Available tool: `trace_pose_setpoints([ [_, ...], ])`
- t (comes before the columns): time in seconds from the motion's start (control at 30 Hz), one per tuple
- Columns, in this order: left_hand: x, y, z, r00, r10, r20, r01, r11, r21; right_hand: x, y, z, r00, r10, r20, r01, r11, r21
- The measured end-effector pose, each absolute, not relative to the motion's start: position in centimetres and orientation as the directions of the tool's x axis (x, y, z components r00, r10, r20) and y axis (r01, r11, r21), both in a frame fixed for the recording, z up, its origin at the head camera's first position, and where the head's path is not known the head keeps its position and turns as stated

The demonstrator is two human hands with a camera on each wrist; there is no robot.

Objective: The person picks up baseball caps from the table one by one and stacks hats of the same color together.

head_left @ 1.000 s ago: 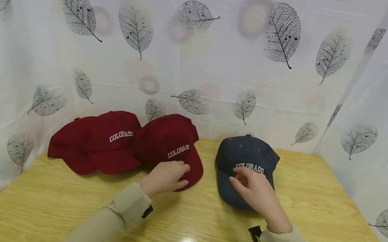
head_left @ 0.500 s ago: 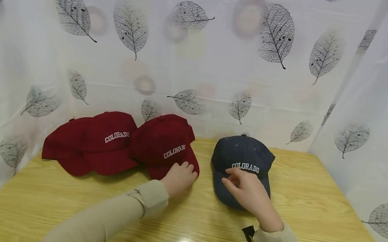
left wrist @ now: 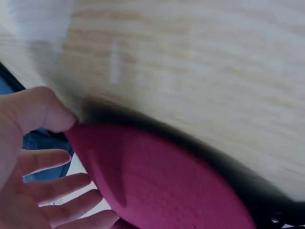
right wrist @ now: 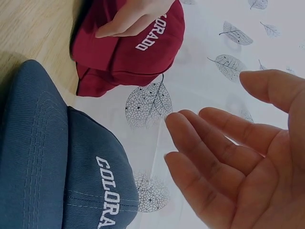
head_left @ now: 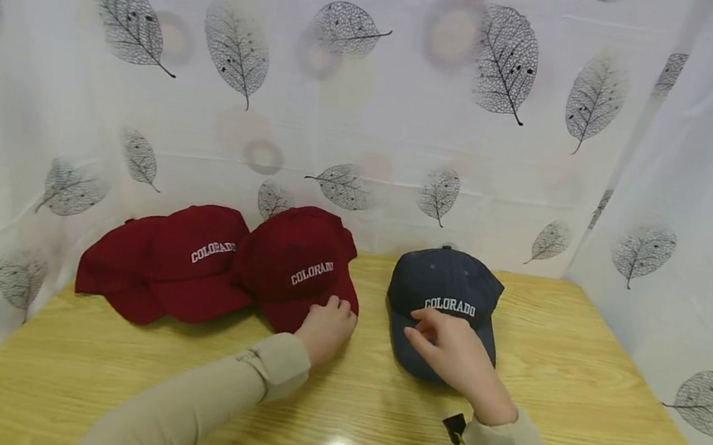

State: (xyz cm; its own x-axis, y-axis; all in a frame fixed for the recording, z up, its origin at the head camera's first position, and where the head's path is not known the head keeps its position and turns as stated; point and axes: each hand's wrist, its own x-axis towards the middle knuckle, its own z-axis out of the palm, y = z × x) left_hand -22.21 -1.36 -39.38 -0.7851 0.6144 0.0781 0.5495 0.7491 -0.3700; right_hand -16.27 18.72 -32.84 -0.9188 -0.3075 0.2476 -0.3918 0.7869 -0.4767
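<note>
A dark red baseball cap [head_left: 295,244] lettered COLORADO sits near the middle back of the table. My left hand [head_left: 327,331] pinches its brim, the thumb at the brim's edge and the other fingers across it in the left wrist view, where the red brim [left wrist: 157,176] fills the lower middle. To the right stands a navy baseball cap [head_left: 448,273] with the same lettering. In front of it hovers my right hand [head_left: 455,349], overlapping its brim in the head view. The right wrist view shows that palm [right wrist: 252,186] with relaxed, spread fingers and nothing held, beside the navy cap.
Two more red caps [head_left: 199,231] overlap at the left, touching the gripped one. A pale curtain [head_left: 373,103] printed with leaves closes off the back and sides of the wooden table [head_left: 394,441]. A black tab [head_left: 454,426] hangs at the right cuff.
My left hand has moved right and taken hold of the middle red cap's brim. That cap has since shifted slightly left. The right hand stays over the navy cap.
</note>
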Motion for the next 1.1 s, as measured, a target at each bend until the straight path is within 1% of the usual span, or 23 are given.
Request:
trace_pose_setpoints([
  [0.13, -22.1, -1.7, -39.2, -0.744, 0.661, 0.095, 0.575, 0.707, -0.412, -16.3, 18.8, -32.9, -0.918, -0.310, 0.248, -0.394, 0.785, -0.479],
  [0.2, -22.0, -2.0, -38.7, -0.728, 0.673, 0.131, 0.573, 0.702, -0.423, -16.3, 18.8, -32.9, -0.917, -0.311, 0.251, -0.396, 0.786, -0.475],
  [0.3, -22.0, -2.5, -37.6, -0.715, 0.654, 0.247, 0.526, 0.736, -0.426, -16.3, 18.9, -32.9, -0.914, -0.314, 0.258, -0.403, 0.786, -0.468],
  [0.4, -22.2, -3.3, -36.4, -0.704, 0.594, 0.388, 0.445, 0.796, -0.410, -16.3, 18.9, -32.8, -0.912, -0.318, 0.260, -0.407, 0.786, -0.465],
  [0.53, -21.8, -4.7, -34.6, -0.696, 0.526, 0.489, 0.380, 0.848, -0.370, -16.3, 18.9, -32.8, -0.913, -0.323, 0.251, -0.406, 0.785, -0.468],
  [0.73, -20.4, -6.2, -32.3, -0.685, 0.498, 0.531, 0.384, 0.867, -0.318, -16.3, 18.8, -32.8, -0.917, -0.317, 0.240, -0.396, 0.789, -0.470],
  [0.8, -19.6, -6.4, -31.7, -0.681, 0.501, 0.534, 0.386, 0.865, -0.319, -16.4, 18.7, -32.8, -0.917, -0.320, 0.238, -0.397, 0.787, -0.471],
  [0.9, -18.3, -6.4, -31.4, -0.654, 0.533, 0.537, 0.408, 0.846, -0.343, -16.4, 18.6, -32.8, -0.917, -0.323, 0.234, -0.397, 0.786, -0.474],
  [1.0, -16.8, -6.1, -31.6, -0.634, 0.585, 0.506, 0.456, 0.811, -0.366, -16.4, 18.7, -32.8, -0.918, -0.320, 0.235, -0.396, 0.787, -0.473],
  [1.1, -15.4, -5.7, -32.1, -0.640, 0.632, 0.436, 0.501, 0.774, -0.387, -16.4, 18.6, -32.8, -0.918, -0.320, 0.234, -0.395, 0.788, -0.471],
])
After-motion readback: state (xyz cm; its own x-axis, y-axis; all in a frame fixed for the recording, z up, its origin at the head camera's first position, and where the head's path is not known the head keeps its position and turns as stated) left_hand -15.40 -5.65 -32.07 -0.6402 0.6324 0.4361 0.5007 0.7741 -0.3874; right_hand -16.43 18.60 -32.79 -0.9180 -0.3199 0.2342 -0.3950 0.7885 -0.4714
